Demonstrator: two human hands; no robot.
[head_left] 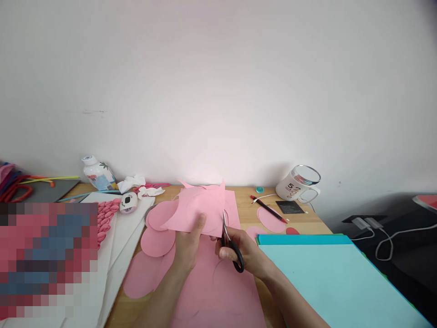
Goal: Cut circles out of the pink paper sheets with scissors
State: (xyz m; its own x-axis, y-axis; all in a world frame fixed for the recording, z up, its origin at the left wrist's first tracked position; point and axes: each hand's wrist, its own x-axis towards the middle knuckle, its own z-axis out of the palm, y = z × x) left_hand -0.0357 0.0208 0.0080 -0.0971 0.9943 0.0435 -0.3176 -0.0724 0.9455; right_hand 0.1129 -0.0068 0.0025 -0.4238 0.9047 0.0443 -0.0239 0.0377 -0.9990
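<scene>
My left hand (pixel 191 239) grips a piece of pink paper (pixel 201 205) from its lower edge, thumb on top and fingers underneath. The piece has a faint drawn circle and curved cut edges with pointed corners. In my right hand (pixel 244 248) is a pair of scissors (pixel 239 259) with black handles, its blades pointing up at the paper's right edge. Under both hands lies a larger pink sheet (pixel 218 291) with pencilled curves. Cut pink paper circles (pixel 158 241) overlap on the table to the left of my left hand.
Light blue paper sheets (pixel 327 278) are stacked at the right. Behind them stand a white mug (pixel 293 184), a black and red pencil (pixel 269 209) and a black card (pixel 289 207). At left are a white bottle (pixel 99 173), crumpled tissue (pixel 131 183) and white boards (pixel 119 255). The wall rises behind.
</scene>
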